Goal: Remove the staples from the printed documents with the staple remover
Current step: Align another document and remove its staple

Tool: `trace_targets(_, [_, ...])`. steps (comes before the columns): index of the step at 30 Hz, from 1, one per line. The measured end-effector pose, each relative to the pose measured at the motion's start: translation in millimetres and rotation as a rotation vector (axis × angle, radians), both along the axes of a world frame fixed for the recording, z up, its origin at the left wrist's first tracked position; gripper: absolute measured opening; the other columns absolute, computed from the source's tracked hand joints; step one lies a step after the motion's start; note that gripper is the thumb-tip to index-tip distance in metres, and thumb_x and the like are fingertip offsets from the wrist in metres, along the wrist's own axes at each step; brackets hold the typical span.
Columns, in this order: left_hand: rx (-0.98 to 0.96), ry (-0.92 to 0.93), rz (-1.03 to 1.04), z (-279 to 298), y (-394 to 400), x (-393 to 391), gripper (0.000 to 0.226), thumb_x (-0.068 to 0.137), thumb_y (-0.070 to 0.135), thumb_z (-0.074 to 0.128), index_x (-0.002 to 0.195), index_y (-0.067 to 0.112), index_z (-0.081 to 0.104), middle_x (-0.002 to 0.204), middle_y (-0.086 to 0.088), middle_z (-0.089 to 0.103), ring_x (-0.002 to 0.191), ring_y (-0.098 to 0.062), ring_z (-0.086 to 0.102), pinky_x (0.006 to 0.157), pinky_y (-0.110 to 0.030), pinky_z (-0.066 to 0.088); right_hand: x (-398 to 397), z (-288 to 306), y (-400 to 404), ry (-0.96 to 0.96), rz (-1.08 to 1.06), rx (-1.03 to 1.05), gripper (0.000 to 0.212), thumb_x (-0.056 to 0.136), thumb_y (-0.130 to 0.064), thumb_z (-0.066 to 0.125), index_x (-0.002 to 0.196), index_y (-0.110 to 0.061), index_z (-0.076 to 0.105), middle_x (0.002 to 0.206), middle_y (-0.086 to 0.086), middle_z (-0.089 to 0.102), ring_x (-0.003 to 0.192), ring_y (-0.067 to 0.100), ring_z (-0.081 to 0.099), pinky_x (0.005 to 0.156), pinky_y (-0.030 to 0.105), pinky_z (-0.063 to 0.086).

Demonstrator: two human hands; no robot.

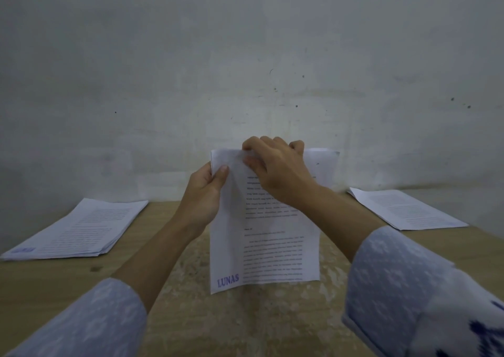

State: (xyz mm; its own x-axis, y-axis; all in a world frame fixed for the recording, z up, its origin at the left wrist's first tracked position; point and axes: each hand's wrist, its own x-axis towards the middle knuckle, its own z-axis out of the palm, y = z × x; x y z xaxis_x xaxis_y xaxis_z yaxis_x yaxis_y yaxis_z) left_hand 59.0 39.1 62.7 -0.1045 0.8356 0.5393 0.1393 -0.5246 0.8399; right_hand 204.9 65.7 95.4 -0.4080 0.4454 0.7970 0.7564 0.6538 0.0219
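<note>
A pale, scuffed wall (245,56) filled the upper half of the view, and below it ran a wooden table (169,296), its top worn and blotchy toward the middle. Everything else sat in relation to that table.

On the table's left part lay a stack of printed pages (73,231), flat, with a bluish stamp at its near corner. On the table's far right part, close to the wall, lay a thinner set of printed sheets (403,209), also flat. The two piles were well apart.

Between them, over the middle of the table, a printed document (272,253) was held upright, its lower edge apparently just above the tabletop, though the view did not settle whether it touched. A purple "LUNAS" stamp (228,280) showed at its lower left corner, and its top left corner was folded and creased.

Both forearms came in from the near edge of the table in light blue patterned sleeves (395,280). The left hand (203,193) gripped the document's left margin, thumb pressed on the front of the page and fingers hidden behind it. The right hand (275,165) reached across to the top left corner, its thumb and fingertips pinching the paper there, the remaining fingers curled over the top edge. Whether a staple lay under those fingers was too small to tell.
</note>
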Motion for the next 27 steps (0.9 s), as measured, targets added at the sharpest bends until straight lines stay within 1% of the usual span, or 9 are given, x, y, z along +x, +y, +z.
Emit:
trace_targets(2, [0.006, 0.030, -0.005, 1, 0, 0, 0.023, 0.098, 0.022, 0.040, 0.089, 0.031, 0.059, 0.087, 0.013, 0.066, 0.071, 0.005, 0.064, 0.069, -0.020, 0.053, -1, 1, -1, -0.018, -0.011, -0.002, 0.022, 0.098, -0.028, 0.039, 0.112, -0.018, 0.051, 0.103, 0.000, 0.060, 0.092, 0.022, 0.051, 0.078, 0.034, 0.019])
trace_targets(7, [-0.007, 0.073, -0.041, 3, -4, -2, 0.022, 0.098, 0.021, 0.039, 0.094, 0.031, 0.058, 0.091, 0.012, 0.066, 0.073, 0.003, 0.065, 0.067, -0.017, 0.054, 0, 4, -1, -0.055, -0.034, -0.039, 0.022, 0.098, -0.031, 0.036, 0.112, -0.017, 0.048, 0.103, 0.000, 0.061, 0.091, 0.024, 0.052, 0.078, 0.035, 0.021])
trace_targets(9, [-0.010, 0.069, -0.021, 5, -6, -2, 0.021, 0.098, 0.021, 0.039, 0.098, 0.027, 0.059, 0.092, 0.012, 0.066, 0.075, 0.001, 0.065, 0.065, -0.015, 0.053, 3, 9, -3, -0.111, -0.048, -0.068, 0.024, 0.099, -0.033, 0.033, 0.109, -0.015, 0.045, 0.097, -0.001, 0.058, 0.085, 0.023, 0.049, 0.078, 0.036, 0.024])
trace_targets(11, [-0.003, 0.040, 0.041, 9, -9, -6, 0.019, 0.098, 0.021, 0.039, 0.103, 0.021, 0.058, 0.092, 0.011, 0.064, 0.078, -0.003, 0.062, 0.066, -0.018, 0.051, 11, 18, -4, -0.186, -0.084, -0.075, 0.025, 0.099, -0.033, 0.030, 0.104, -0.012, 0.043, 0.090, -0.001, 0.050, 0.079, 0.023, 0.044, 0.079, 0.038, 0.029])
trace_targets(15, [-0.018, -0.012, 0.139, 17, -11, -23, 0.021, 0.098, 0.023, 0.041, 0.105, 0.015, 0.058, 0.091, 0.006, 0.062, 0.079, -0.009, 0.059, 0.066, -0.024, 0.047, 38, 31, -1, -0.185, -0.073, -0.095, 0.013, 0.098, -0.022, 0.031, 0.089, -0.014, 0.036, 0.078, 0.003, 0.050, 0.067, 0.029, 0.043, 0.067, 0.035, 0.026])
trace_targets(18, [-0.078, -0.060, 0.085, 18, -13, -30, 0.023, 0.097, 0.021, 0.043, 0.093, 0.015, 0.065, 0.084, 0.004, 0.068, 0.074, -0.013, 0.064, 0.063, -0.026, 0.050, 46, 35, -1, -0.122, 0.022, -0.218, 0.013, 0.095, -0.015, 0.036, 0.084, -0.013, 0.041, 0.071, 0.005, 0.052, 0.066, 0.030, 0.046, 0.060, 0.035, 0.030])
trace_targets(22, [-0.202, -0.111, -0.012, 13, -14, -34, 0.025, 0.096, 0.016, 0.045, 0.083, 0.012, 0.066, 0.069, 0.004, 0.072, 0.062, -0.011, 0.066, 0.059, -0.023, 0.054, 43, 42, -4, 0.016, 0.114, -0.384, 0.016, 0.078, -0.020, 0.038, 0.069, -0.018, 0.052, 0.066, -0.006, 0.052, 0.068, 0.019, 0.047, 0.059, 0.030, 0.034])
trace_targets(24, [-0.274, -0.092, 0.008, 0, -15, -33, 0.024, 0.096, 0.016, 0.045, 0.082, 0.011, 0.065, 0.074, 0.001, 0.070, 0.063, -0.014, 0.065, 0.060, -0.025, 0.053, 40, 33, -1, -0.010, 0.074, -0.475, 0.014, 0.082, -0.016, 0.043, 0.077, -0.017, 0.056, 0.069, -0.009, 0.051, 0.074, 0.020, 0.049, 0.059, 0.028, 0.036])
trace_targets(27, [-0.362, -0.099, 0.021, -28, -15, -32, 0.021, 0.097, 0.015, 0.045, 0.086, 0.010, 0.063, 0.081, -0.002, 0.067, 0.057, -0.009, 0.065, 0.051, -0.019, 0.052, 38, 5, 6, -0.080, -0.007, -0.583, 0.005, 0.083, -0.015, 0.054, 0.085, -0.018, 0.056, 0.076, -0.002, 0.055, 0.080, 0.023, 0.053, 0.066, 0.031, 0.040])
